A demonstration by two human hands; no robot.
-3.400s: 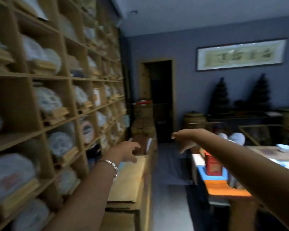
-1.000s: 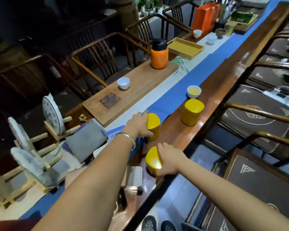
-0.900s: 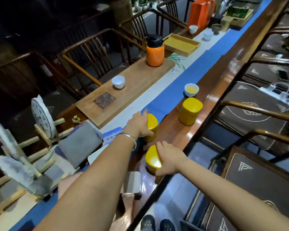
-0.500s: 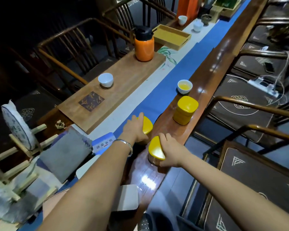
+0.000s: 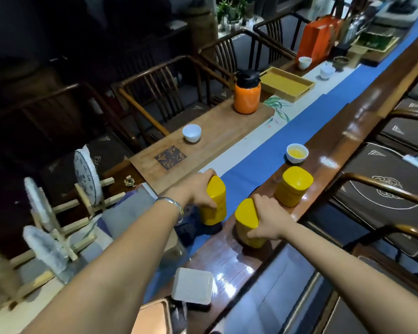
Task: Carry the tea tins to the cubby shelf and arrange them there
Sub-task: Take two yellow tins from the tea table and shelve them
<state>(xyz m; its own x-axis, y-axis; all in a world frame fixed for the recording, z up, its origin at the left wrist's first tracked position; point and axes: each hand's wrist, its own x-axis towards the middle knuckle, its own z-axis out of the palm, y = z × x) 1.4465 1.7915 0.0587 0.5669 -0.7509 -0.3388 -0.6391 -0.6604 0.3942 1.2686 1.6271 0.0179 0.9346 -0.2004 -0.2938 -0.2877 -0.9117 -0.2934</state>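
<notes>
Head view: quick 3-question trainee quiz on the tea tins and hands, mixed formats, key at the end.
1. True or false: the right hand grips a yellow tin.
2. How many yellow tins show on the table?
3. What holds yellow liquid? A) orange flask B) white cup beside the free tin C) yellow tray

Key: 1 true; 2 three, with the left hand gripping another tin; 3 B.
</notes>
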